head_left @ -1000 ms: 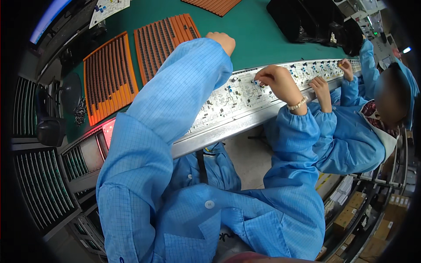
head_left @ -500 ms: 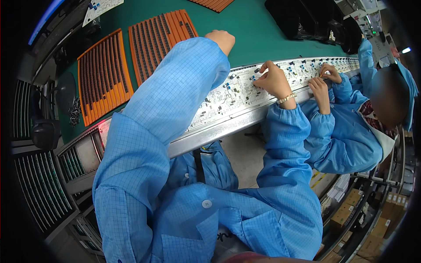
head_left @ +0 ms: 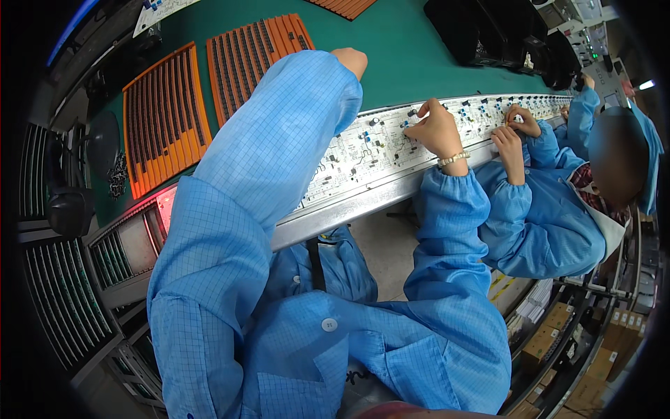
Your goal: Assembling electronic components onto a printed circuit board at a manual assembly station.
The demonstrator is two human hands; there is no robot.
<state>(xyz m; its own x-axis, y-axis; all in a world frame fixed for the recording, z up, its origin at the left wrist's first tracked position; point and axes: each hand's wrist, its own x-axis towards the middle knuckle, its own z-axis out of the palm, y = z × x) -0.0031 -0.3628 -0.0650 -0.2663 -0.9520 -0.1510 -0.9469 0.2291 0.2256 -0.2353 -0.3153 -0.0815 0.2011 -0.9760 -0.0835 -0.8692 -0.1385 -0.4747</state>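
A long white circuit board strip (head_left: 384, 145), dotted with small black and blue components, lies in a metal rail (head_left: 356, 211) running across in front of me. Over its middle is my right hand (head_left: 440, 133), wearing a beaded bracelet (head_left: 453, 158). Thumb and index finger are bent toward each other beside a small blue part; anything between them is too small to make out. My left arm stretches across the board, and my left hand (head_left: 352, 61) is curled above the green table (head_left: 391, 49) just past the board's far edge. Its fingertips are hidden.
Two orange slotted trays (head_left: 167, 119) (head_left: 255, 66) with rows of dark parts lie at the left. Black bins (head_left: 488, 31) stand at the back right. A co-worker's hands (head_left: 513, 143) work over the same rail at my right. Board racks (head_left: 66, 304) stand at far left.
My left hand and sleeve have shifted slightly up and to the left. My right hand has stayed at nearly the same spot, with its forearm drawn slightly left.
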